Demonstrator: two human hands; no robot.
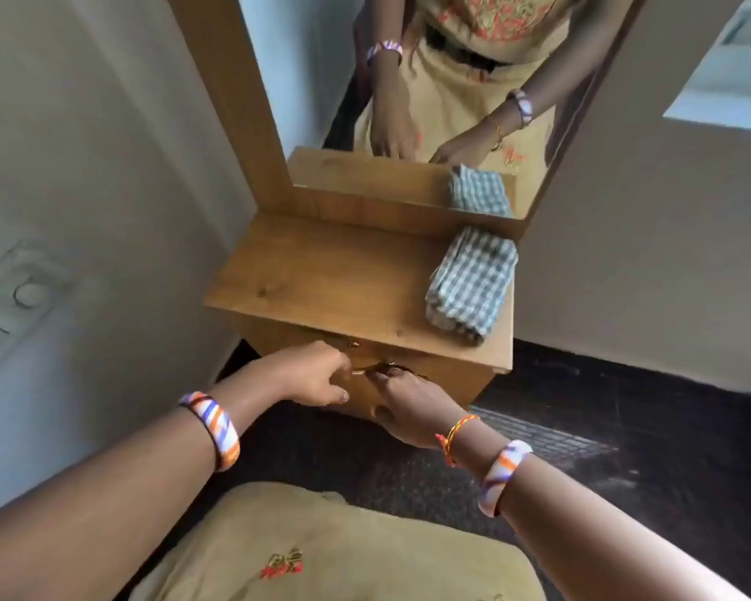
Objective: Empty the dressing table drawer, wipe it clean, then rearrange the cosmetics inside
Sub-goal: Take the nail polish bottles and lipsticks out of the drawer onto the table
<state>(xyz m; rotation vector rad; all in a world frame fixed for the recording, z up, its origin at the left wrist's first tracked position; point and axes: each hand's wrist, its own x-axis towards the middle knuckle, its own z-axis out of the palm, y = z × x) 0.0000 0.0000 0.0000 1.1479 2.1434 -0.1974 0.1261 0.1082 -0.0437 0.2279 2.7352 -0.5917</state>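
The wooden dressing table point(321, 275) stands against the wall with its drawer front point(443, 375) closed below the top edge. My left hand point(317, 379) and my right hand point(412, 405) meet at the brass drawer handle point(382, 367), fingers curled around it. A small brass lock point(352, 344) sits just above the handle. A folded green-and-white checked cloth point(473, 284) lies on the right side of the table top. The drawer's contents are hidden.
A tall mirror point(430, 101) in a wooden frame rises behind the table and reflects the person and the cloth. White walls close in on the left and right. Dark floor point(625, 405) runs along the right side. A window point(738, 58) is at the upper right.
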